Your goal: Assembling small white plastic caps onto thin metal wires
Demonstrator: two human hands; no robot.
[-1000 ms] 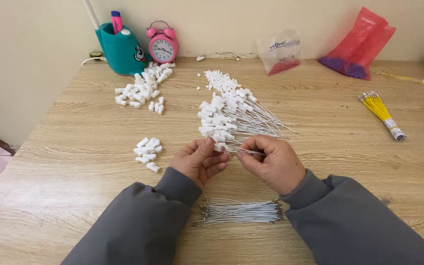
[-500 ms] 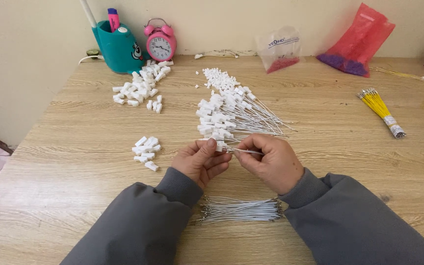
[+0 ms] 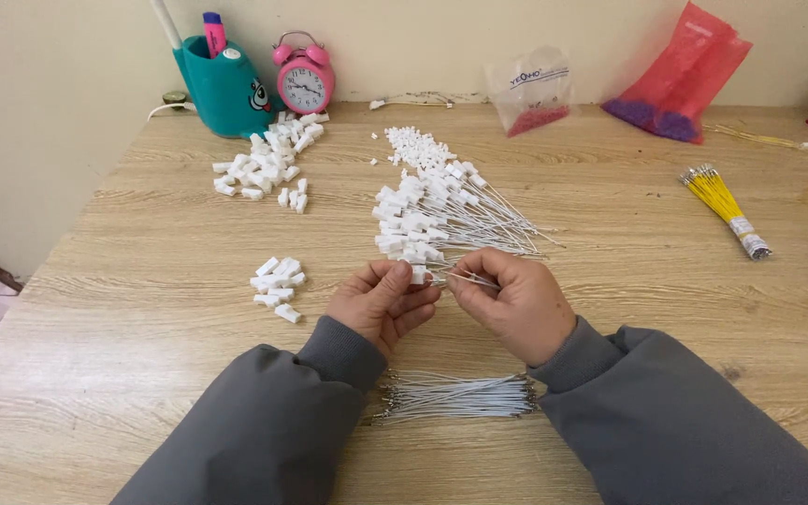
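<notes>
My left hand (image 3: 381,301) pinches a small white plastic connector (image 3: 418,274) between thumb and fingers. My right hand (image 3: 514,301) holds a thin white wire (image 3: 468,277) by its end, its tip at the connector. Both hands meet over the middle of the wooden table (image 3: 142,243). Just beyond them lies a heap of wires with white connectors fitted (image 3: 441,217). A bundle of bare white wires (image 3: 455,396) lies between my forearms, close to my body. A small pile of loose white connectors (image 3: 276,285) sits left of my left hand.
A larger pile of white connectors (image 3: 268,164) lies at the back left, by a teal pen holder (image 3: 222,89) and a pink alarm clock (image 3: 304,79). Tiny white parts (image 3: 415,145), a clear bag (image 3: 532,89), a red bag (image 3: 680,79) and a yellow wire bundle (image 3: 724,201) lie farther back and right.
The hands stay together at the same spot; only the fingers shift slightly on the wire and connector. The view has tilted a little.
</notes>
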